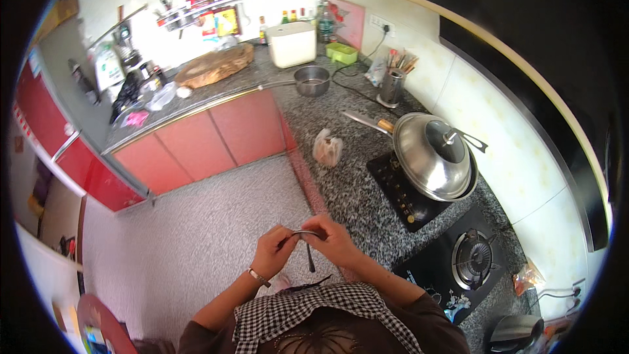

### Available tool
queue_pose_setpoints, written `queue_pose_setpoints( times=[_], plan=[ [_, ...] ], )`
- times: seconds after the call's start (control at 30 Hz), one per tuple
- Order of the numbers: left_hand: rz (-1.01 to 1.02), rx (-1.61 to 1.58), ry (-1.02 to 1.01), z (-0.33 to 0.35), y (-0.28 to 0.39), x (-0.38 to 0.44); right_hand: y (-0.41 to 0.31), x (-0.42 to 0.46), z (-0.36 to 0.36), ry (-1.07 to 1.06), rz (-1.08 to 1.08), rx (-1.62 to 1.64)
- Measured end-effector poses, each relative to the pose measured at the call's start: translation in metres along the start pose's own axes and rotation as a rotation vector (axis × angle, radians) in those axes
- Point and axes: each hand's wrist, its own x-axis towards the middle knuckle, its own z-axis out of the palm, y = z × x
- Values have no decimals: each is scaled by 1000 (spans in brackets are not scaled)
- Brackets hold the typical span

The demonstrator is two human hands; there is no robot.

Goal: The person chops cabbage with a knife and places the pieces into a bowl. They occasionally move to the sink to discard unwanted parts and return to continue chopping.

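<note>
My left hand and my right hand meet in front of my chest, low in the view. Both hold a thin dark strap or cord, which arches between the fingertips. One narrow dark end dangles below; what the strap belongs to cannot be told. A checked apron top covers my chest. Nearest on the counter is a small knotted plastic bag with something brownish inside. Beyond it, a lidded steel wok rests on a black induction cooker.
A saucepan, a cream container, a green tray, a utensil holder and a thick wooden board stand along the granite counter. To the right are a gas burner and a kettle; a range hood overhangs.
</note>
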Motion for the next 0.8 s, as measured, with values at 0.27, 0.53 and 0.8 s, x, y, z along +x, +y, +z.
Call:
queue_pose_setpoints(
  times=[0.27,0.53,0.8],
  plan=[
    [50,-22,-125,-57,-87,136,25,151,-31,395,-61,-251],
    [85,-104,-293,-62,-153,264,-4,270,-130,1071,-139,-296],
    [298,102,-671,12,-211,368,28,371,-279,1346,-219,-967]
  ],
)
